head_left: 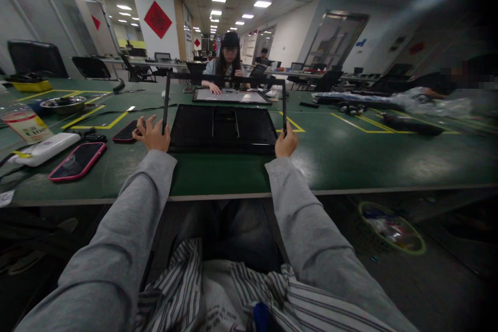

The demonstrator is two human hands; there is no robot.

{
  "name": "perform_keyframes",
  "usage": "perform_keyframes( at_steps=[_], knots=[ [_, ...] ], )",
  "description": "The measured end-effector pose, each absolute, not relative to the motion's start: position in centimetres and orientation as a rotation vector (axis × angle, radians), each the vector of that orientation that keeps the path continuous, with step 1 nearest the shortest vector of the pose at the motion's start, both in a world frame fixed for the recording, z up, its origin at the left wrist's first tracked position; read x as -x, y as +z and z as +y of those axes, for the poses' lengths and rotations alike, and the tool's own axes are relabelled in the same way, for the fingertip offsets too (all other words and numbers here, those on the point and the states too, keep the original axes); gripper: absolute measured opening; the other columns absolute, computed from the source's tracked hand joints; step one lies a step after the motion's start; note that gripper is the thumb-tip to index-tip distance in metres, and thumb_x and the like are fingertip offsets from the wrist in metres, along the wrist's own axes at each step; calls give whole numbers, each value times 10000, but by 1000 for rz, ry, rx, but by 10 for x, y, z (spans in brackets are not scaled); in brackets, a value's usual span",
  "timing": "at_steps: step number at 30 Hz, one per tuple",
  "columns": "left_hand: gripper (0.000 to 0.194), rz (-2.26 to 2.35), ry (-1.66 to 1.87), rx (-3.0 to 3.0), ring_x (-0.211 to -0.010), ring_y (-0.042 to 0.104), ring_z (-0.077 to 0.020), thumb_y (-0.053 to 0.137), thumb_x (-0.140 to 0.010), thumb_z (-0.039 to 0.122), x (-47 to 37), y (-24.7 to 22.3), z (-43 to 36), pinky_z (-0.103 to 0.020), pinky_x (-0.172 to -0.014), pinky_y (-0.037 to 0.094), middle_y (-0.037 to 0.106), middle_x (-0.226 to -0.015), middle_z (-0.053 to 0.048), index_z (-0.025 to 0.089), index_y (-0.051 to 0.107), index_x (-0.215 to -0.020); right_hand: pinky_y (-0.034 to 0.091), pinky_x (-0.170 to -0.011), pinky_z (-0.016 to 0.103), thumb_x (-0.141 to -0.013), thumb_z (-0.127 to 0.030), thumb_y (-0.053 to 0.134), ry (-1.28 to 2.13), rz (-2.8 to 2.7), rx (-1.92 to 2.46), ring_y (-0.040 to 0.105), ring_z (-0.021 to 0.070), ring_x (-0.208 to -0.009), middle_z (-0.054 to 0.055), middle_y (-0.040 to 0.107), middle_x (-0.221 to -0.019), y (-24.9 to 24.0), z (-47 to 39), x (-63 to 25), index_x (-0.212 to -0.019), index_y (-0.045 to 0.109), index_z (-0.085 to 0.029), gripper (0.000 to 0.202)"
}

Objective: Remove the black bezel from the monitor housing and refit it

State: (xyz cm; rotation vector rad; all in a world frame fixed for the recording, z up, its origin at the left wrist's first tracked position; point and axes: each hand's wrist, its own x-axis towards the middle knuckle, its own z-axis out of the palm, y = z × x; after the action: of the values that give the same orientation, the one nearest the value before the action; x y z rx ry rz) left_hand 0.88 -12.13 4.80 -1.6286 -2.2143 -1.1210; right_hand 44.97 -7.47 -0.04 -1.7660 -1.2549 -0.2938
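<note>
green tbl (218,174), blk panel (191,127) on it; l hand (154,134) & r hand (287,142) fingers pinch blk frame (166,99).

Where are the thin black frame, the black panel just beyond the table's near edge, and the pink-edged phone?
Thin black frame (284,99): head view, on its right-hand bar.
Black panel (224,126): head view, on the recess in its middle.
Pink-edged phone (78,161): head view, on its dark screen.

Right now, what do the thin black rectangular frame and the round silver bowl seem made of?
Thin black rectangular frame: probably matte plastic, showing little shine; painted metal possible. Round silver bowl: likely polished metal, given bright reflections.
</note>
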Motion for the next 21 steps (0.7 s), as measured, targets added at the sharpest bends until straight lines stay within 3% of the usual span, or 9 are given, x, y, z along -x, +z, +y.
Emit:
perform_keyframes(
  at_steps=[4,12,17,21],
  knots=[
    [342,-2208,-1035,1713,-1504,153,-390,499,-914,355,-6,37,-115,-677,-1113,157,488,-1521,-90,288,717,-1169,428,-981,440,-935,-235,415,-145,-1254,1864,605,299,-1095,197,684,-1207,-10,-69,-453,-1405,595,-123,515],
    [323,-2261,-955,1733,-1489,186,-387,536,-899,370,3,21,-98,-703,-1094,197,555,-1464,-103,314,748,-1137,433,-975,431,-904,-214,466,-60,-1260,1888,615,282,-1088,166,708,-1194,-15,-68,-456,-1372,629,-162,498],
    [419,-2295,-983,1688,-1502,182,-369,466,-943,410,1,22,-99,-693,-1111,198,486,-1536,-109,316,666,-1299,399,-1028,487,-923,-248,440,-108,-1210,1889,534,309,-1193,197,656,-1292,-14,-68,-457,-1362,611,-122,487],
    [581,-2309,-992,1599,-1516,180,-352,397,-977,444,-3,26,-103,-664,-1146,190,368,-1620,-145,249,463,-1520,359,-1073,528,-939,-252,386,-219,-1108,1852,439,324,-1314,204,586,-1393,-11,-70,-455,-1430,526,-113,529]
  ],
)
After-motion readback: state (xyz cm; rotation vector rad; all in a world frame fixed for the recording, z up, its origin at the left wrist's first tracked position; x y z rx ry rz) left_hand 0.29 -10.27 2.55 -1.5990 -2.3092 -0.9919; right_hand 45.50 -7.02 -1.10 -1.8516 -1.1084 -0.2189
